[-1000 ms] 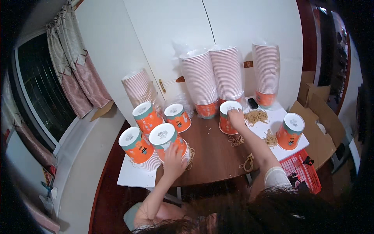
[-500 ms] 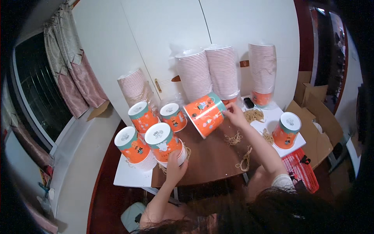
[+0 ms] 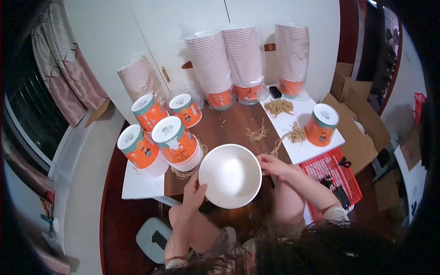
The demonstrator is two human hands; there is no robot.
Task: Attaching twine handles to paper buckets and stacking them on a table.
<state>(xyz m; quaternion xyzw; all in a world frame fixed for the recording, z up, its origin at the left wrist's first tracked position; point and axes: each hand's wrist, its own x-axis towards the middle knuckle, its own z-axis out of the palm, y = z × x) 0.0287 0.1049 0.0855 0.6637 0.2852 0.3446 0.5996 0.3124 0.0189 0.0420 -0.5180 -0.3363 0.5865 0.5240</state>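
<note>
A large paper bucket (image 3: pixel 230 176) is held between my hands over the table's front edge, its mouth facing me and its white inside bare. My left hand (image 3: pixel 194 191) grips its left rim and side, thumb at the rim. My right hand (image 3: pixel 273 166) is closed on its right side, with the fingertips partly hidden behind it. Just left of it stands an upside-down stack of orange buckets (image 3: pixel 176 142) with a teal band. Another such stack (image 3: pixel 140 149) is beside that, with more upside-down orange buckets (image 3: pixel 149 112) behind.
Tall plastic-wrapped bucket stacks (image 3: pixel 208 64) line the back by a white cabinet (image 3: pixel 174 27). Bundles of tan string (image 3: pixel 279 108) lie on the brown and white tabletop (image 3: pixel 229 123). At right are an upside-down orange bucket (image 3: pixel 321 130), a red basket (image 3: pixel 353 183) and cardboard boxes (image 3: pixel 366 114).
My right hand has brought the bucket down toward me and turned its mouth upward. My left hand has left the stack and taken hold of the bucket. The view has shifted downward.
</note>
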